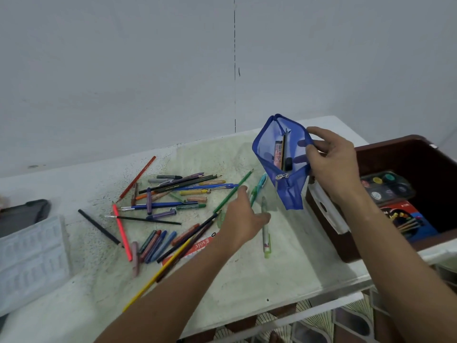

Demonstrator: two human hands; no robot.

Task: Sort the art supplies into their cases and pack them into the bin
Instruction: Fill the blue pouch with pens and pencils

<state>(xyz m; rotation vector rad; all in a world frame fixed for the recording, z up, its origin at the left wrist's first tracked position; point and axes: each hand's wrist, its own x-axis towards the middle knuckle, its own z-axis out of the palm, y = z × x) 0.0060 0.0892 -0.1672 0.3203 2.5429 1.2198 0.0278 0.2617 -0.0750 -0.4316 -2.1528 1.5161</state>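
Wall [123, 70]: plain pale grey, with a thin dark vertical seam [235, 70] running down to the table. Table [247, 280]: white top, stained greenish and speckled, pale metal edge at front right. Floor [346, 325]: patterned tiles, fan motif, visible below table edge. Light even, soft.

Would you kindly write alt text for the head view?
A right hand holds an open blue mesh pouch above a white table, while the left hand reaches toward scattered pencils and pens. A brown bin sits right.
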